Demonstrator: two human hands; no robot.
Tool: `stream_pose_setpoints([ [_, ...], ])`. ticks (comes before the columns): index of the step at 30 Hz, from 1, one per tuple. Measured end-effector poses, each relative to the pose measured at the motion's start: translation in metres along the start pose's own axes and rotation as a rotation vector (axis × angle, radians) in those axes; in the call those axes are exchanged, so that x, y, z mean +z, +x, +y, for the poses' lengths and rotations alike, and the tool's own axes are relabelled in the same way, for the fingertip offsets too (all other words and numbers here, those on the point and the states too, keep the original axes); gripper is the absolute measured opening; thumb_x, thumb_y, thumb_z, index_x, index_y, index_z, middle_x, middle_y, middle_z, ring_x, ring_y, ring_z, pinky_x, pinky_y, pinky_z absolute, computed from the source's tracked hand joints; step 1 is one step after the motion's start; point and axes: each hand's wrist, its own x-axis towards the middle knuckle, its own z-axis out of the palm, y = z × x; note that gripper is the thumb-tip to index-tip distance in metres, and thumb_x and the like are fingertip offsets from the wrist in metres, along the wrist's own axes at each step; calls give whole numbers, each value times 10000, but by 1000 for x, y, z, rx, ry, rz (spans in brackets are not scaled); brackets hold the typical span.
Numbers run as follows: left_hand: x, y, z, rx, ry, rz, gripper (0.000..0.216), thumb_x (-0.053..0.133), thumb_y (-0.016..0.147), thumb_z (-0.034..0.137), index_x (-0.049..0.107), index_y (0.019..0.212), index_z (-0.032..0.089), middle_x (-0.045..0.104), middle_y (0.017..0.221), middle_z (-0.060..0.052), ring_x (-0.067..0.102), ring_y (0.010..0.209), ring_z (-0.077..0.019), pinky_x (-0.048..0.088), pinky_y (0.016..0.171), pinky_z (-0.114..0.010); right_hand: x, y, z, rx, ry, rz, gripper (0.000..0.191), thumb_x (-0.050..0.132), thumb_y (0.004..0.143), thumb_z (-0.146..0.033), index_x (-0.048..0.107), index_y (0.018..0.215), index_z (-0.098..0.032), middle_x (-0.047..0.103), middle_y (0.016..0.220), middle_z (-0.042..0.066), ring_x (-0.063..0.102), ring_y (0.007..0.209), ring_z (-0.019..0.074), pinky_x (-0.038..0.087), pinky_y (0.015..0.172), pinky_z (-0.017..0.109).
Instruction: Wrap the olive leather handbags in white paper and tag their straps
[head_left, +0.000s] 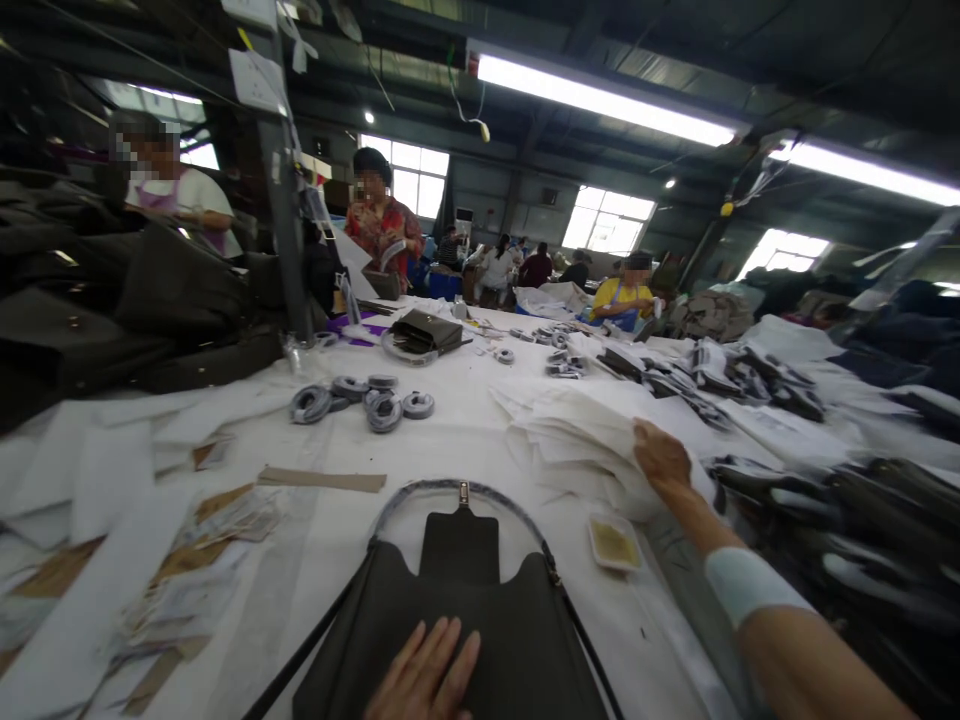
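A dark olive handbag (517,610) lies on the white table in front of me, its flap (459,548) pointing away and its wrapped handle (405,490) arching beyond it. My left hand (431,670) rests flat on the bag's front, fingers stretched out. Off to the right, my right hand (661,455) is closed on the edge of a stack of thin white paper sheets (577,435). How many sheets it grips cannot be made out. Just below that stack sits a small white dish (613,543) with something yellowish in it.
Several wrapped grey rolls (382,410) lie ahead, with another dark bag (424,335) behind them. White and brown paper pieces (217,520) cover the left side. Piles of dark bag parts (847,510) fill the right. A metal post (281,200) rises at left; co-workers (381,225) stand beyond.
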Motion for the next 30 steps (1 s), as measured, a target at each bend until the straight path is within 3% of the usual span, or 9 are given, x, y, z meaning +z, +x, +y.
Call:
stream_pose_setpoints([
  [2,-6,4,3,-44,-32,-10,397,400,997,380,577,1308,207,708,1181,11,660,1074,-121,512,945,-205,-12,-14,-10,-97,123,115,451,305,976,-300,571,1311,-159,649,1258,151,613,1156,272,483,967,412],
  [5,-13,7,8,-122,-158,-66,427,426,983,342,507,1369,179,686,1227,-23,641,1125,-141,496,997,-233,-26,-61,-36,-519,428,164,373,437,951,-371,639,1231,-230,670,1248,66,614,1174,248,479,1031,407],
  [8,-21,10,13,-251,-349,-155,484,480,948,256,424,1421,169,644,1294,-60,606,1190,-179,494,1036,-313,-36,-129,-60,-939,533,-75,285,480,958,-284,680,1161,-265,698,1198,31,638,1144,208,503,1028,370],
  [11,-32,16,14,-442,-590,-207,473,528,921,229,463,1385,163,649,1282,-84,612,1182,-217,479,1058,-396,-41,-188,-71,-1133,451,-313,302,480,958,-186,677,1169,-271,710,1176,25,646,1132,187,515,1012,336],
  [13,-40,20,10,-646,-802,-258,426,576,906,319,555,1309,183,675,1237,-86,635,1141,-242,496,1027,-392,-42,-213,-68,-1198,387,-456,307,487,950,-164,687,1154,-275,728,1133,19,655,1116,195,508,1019,348],
  [16,-52,29,1,-978,-1082,-353,383,548,898,495,703,1099,208,727,1113,-75,662,1071,-269,520,944,-346,-38,-230,-58,-1175,363,-578,306,464,961,-179,704,1131,-263,734,1116,36,667,1093,203,519,996,345],
  [18,-58,36,-5,-1100,-1194,-346,416,491,912,525,737,972,196,751,1014,-70,674,1024,-270,508,926,-332,-36,-231,-53,-1096,386,-602,288,475,966,-227,711,1128,-256,729,1129,49,667,1092,206,528,979,337],
  [25,-67,48,-11,-1143,-1365,-208,414,576,854,533,666,1028,168,762,913,-53,702,886,-227,502,838,-291,-48,-225,-62,-914,465,-818,327,432,978,-372,725,1083,-272,733,1111,21,654,1109,228,499,1003,379],
  [30,-66,48,-10,-1170,-1321,-231,378,567,852,512,653,1002,177,761,896,-47,700,886,-228,492,838,-289,-54,-220,-75,-760,396,-870,379,462,940,-423,731,764,-223,715,740,8,663,708,177,504,677,252],
])
